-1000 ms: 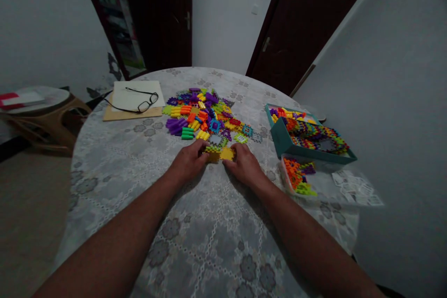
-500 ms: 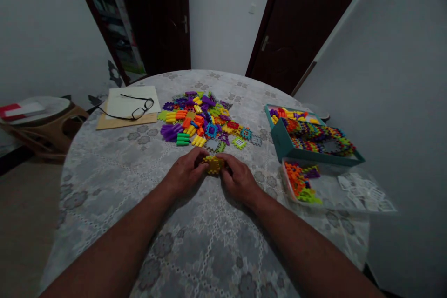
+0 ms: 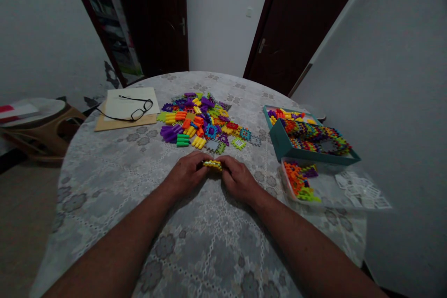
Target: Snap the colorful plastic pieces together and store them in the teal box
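Observation:
Between my two hands is a yellow toothed plastic building piece (image 3: pixel 213 165), seen nearly edge-on. My left hand (image 3: pixel 188 171) pinches its left end, and my right hand (image 3: pixel 237 176) grips the right end. The fingers cover both ends, so I cannot tell whether it is one piece or several joined. Just beyond my hands lies a heap of colourful building pieces (image 3: pixel 199 123), with purple, orange, yellow and green ones. A lime green square piece (image 3: pixel 239 143) lies at the heap's right front edge.
At the right stand a teal box (image 3: pixel 279 142) full of linked pieces and a clear plastic tray (image 3: pixel 326 195) with orange and green pieces and white cards (image 3: pixel 359 188). Black glasses (image 3: pixel 138 112) rest on paper (image 3: pixel 113 102) at the left. A patterned cloth (image 3: pixel 209 242) covers the round table.
The yellow piece has turned from showing its broad face to showing its edge. Both hands still hold it in about the same place. The camera view has shifted slightly.

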Tool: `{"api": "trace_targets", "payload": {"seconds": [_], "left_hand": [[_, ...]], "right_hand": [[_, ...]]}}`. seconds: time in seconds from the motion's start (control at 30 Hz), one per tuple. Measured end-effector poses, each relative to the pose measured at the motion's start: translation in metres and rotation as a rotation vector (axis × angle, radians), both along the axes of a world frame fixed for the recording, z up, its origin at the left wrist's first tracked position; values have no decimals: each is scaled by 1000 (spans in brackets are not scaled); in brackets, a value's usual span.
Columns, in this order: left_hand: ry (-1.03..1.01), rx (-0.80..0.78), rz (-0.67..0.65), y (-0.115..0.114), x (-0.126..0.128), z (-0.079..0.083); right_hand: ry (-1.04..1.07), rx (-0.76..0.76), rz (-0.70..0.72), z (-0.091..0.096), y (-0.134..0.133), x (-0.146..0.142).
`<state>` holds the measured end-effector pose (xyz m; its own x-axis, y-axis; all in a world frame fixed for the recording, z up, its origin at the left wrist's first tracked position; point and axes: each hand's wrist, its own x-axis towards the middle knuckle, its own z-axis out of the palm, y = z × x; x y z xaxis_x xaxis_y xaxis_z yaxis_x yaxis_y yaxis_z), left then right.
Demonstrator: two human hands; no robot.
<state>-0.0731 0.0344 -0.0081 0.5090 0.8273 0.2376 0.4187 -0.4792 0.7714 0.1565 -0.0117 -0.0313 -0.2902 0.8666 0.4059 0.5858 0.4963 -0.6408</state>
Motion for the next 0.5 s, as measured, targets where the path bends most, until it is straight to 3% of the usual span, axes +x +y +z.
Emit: {"api": "trace_targets", "payload": {"seconds": [0.07, 0.13, 0.27, 0.5], "left_hand": [[4, 27, -15, 0, 1, 0], [7, 54, -11, -1, 2, 0], [27, 66, -25, -3, 4, 0], [18, 66, -44, -4, 3, 0]], "right_hand": [[-33, 86, -71, -3, 6, 6], [-107, 152, -242, -8, 14, 13], [-334, 54, -544, -17, 25, 23], [-488, 33, -647, -12, 18, 23]]}}
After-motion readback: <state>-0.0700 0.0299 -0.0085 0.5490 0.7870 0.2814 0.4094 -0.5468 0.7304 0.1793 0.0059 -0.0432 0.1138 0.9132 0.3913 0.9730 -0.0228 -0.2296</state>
